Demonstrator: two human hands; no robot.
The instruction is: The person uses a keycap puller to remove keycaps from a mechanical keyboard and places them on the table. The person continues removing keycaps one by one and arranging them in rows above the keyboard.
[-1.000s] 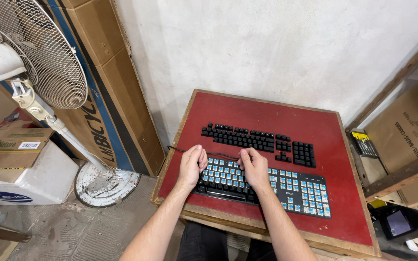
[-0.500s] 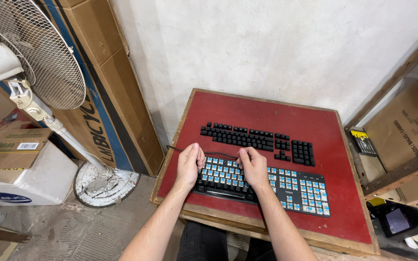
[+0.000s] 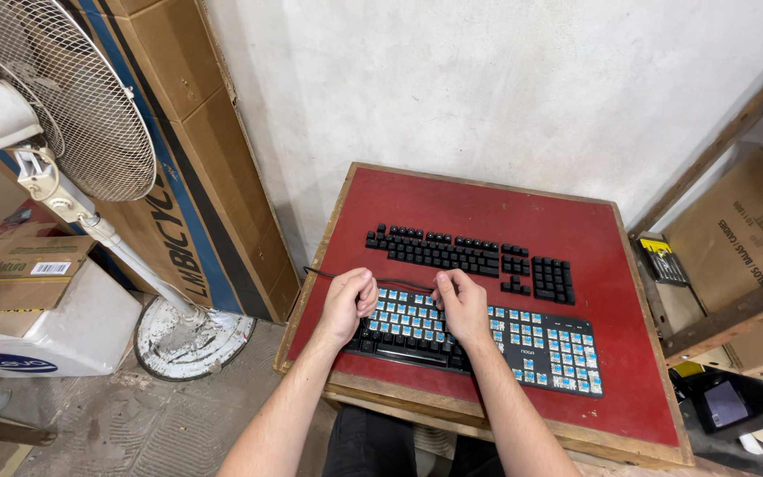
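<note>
Two hands, left hand point(image 3: 346, 305), right hand point(image 3: 464, 305), on stripped keyboard point(image 3: 487, 340)

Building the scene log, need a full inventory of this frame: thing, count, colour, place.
keyboard without keycaps: 1, black with blue switches, near edge of table
keycap layout: 1 set, black, laid out behind the keyboard
cable: 1, black, runs from keyboard to table's left edge
table: 1, red top, wooden rim, against wall
standing fan: 1, white, on floor at left
cardboard boxes: several, brown, leaning at left; more at right
left hand: 1, on keyboard's left end
right hand: 1, on keyboard's middle
</note>
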